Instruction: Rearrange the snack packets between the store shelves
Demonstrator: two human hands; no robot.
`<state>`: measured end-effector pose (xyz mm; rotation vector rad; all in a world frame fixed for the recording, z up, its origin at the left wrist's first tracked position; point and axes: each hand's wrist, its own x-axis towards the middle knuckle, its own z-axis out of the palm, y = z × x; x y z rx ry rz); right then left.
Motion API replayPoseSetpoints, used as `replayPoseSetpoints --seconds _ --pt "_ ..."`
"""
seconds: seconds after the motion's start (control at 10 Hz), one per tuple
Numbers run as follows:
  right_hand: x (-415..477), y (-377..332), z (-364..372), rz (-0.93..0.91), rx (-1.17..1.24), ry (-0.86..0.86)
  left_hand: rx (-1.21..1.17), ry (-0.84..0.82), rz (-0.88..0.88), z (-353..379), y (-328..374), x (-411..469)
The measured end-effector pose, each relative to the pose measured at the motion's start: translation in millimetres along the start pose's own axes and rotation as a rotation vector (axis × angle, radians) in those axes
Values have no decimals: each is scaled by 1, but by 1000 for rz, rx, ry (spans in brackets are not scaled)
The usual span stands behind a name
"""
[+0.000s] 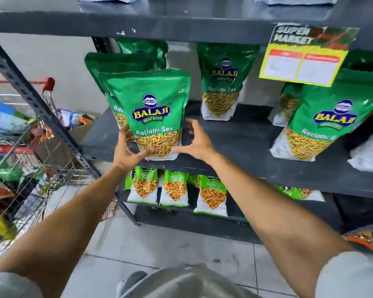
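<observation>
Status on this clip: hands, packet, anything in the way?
Left hand touching front Ratlami Sev packet at its lower corner. Right hand open beside it, not touching. Shelf bare to its right.

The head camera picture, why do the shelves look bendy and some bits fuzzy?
Head view: the wide lens bows the shelf edges; the right hand and trolley are smeared; the front Ratlami Sev packet reads sharp, while the yellow price sign print is blurred.

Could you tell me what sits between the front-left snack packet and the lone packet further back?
Only bare shelf and the open right hand, in the head view.
</observation>
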<state>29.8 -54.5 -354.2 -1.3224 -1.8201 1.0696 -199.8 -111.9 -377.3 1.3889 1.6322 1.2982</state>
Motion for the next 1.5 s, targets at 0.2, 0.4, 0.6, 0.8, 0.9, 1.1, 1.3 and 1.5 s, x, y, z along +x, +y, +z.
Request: replayPoseSetpoints --seconds 0.2,0.4,0.6,0.8,0.9,1.1,1.3,1.5 --pt "21 -2 21 27 13 -70 28 -15 -8 3 2 11" --pt "14 -1 -3 35 79 -43 60 -7 84 24 17 13" --pt "-5 11 -81 38 56 81 -20 -110 148 79 55 22" --pt "-24 41 -126 119 41 250 -36 -221 195 138 68 35" --pt "-31 66 -119 177 100 230 4 -272 157 150 55 38" --pt "-31 77 -112 196 111 202 66 -243 144 153 41 36" --pt "-49 57 -116 210 -116 267 244 -285 103 134 55 21" --pt "-116 -3 -130 -98 -72 493 735 -240 212 104 87 -24"
